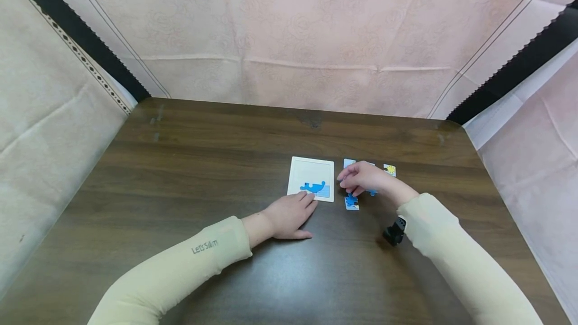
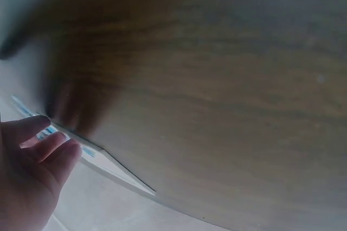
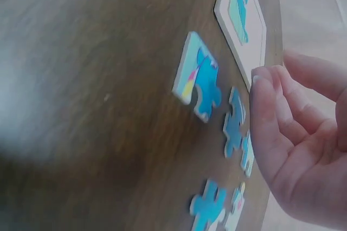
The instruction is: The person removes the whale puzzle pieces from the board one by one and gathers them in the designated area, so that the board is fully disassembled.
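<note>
A white puzzle tray (image 1: 311, 170) lies flat on the table, with joined blue puzzle pieces (image 1: 321, 191) along its near side. My left hand (image 1: 290, 214) rests at its near edge, fingers extended and fingertips touching the rim. Right of the tray, my right hand (image 1: 368, 177) hovers over loose pieces. In the right wrist view its thumb stands apart from the fingers, and nothing shows between them. Close to that hand lie a blue-and-white corner piece (image 3: 201, 79) and a blue piece (image 3: 234, 125). The right hand partly covers the loose group in the head view.
A piece with a yellow sun (image 1: 390, 169) lies at the group's far right, and a pale blue piece (image 1: 349, 163) at its far left. The brown wooden table (image 1: 189, 164) ends at a hanging pale cloth (image 1: 289, 39). A black wrist camera (image 1: 395, 231) sits on the right wrist.
</note>
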A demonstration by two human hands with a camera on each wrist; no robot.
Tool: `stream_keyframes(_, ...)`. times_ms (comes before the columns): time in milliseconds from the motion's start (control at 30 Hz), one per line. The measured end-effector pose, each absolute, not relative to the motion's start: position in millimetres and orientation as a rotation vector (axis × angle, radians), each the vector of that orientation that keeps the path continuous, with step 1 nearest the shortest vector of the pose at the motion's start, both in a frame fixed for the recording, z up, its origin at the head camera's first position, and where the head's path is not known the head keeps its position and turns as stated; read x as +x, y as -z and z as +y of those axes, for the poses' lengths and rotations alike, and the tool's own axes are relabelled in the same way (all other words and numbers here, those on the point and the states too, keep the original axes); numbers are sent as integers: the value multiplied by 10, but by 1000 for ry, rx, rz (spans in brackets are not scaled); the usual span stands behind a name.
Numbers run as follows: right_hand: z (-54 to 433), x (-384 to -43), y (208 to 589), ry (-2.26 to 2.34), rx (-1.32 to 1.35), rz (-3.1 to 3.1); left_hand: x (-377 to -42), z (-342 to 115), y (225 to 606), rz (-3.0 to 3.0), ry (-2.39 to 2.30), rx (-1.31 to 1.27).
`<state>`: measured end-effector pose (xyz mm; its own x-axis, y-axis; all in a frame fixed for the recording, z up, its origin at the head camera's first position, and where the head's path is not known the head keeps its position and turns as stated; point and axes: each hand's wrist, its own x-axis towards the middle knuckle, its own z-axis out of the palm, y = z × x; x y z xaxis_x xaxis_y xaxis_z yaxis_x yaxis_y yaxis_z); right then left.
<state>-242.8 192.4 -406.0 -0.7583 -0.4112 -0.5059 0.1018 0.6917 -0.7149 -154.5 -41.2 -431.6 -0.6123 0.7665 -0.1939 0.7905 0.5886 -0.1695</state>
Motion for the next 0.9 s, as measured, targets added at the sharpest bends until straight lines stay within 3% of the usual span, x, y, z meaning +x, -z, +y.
stream_keyframes(900,1408,-2590,4081,966,-338,2260,-1506,-166,4344,2682,385,1401)
